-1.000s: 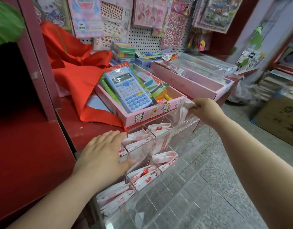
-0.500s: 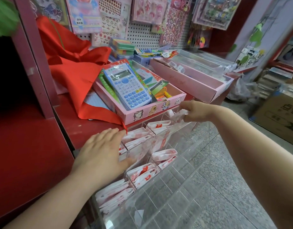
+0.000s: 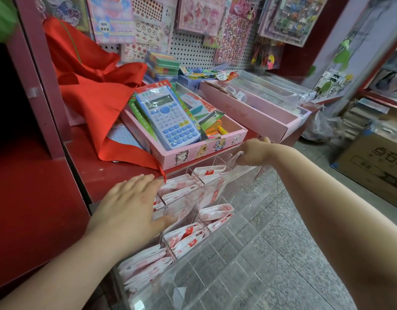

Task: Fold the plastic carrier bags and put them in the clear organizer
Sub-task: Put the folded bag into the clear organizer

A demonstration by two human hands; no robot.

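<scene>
A clear acrylic organizer (image 3: pixel 244 238) with a grid of compartments leans against the red counter. Several compartments on its left side hold folded white carrier bags with red print (image 3: pixel 182 239). My left hand (image 3: pixel 130 209) lies flat, fingers straight, on the organizer's upper left corner, over the filled compartments. My right hand (image 3: pixel 252 152) is at the organizer's top edge, fingers curled down round a folded white bag (image 3: pixel 234 158), which sits at the mouth of a top-row compartment. Most of that bag is hidden by the hand.
A pink box (image 3: pixel 215 147) with a blue calculator (image 3: pixel 170 120) sits on the red counter (image 3: pixel 117 173) just above the organizer. Red cloth (image 3: pixel 92 90) lies to its left. A longer pink tray (image 3: pixel 255 113) stands to the right. A cardboard box (image 3: pixel 376 166) is on the floor.
My right hand has come down from beside the pink box to the organizer's top edge, bringing the white bag into a top compartment. My left hand has stayed in place.
</scene>
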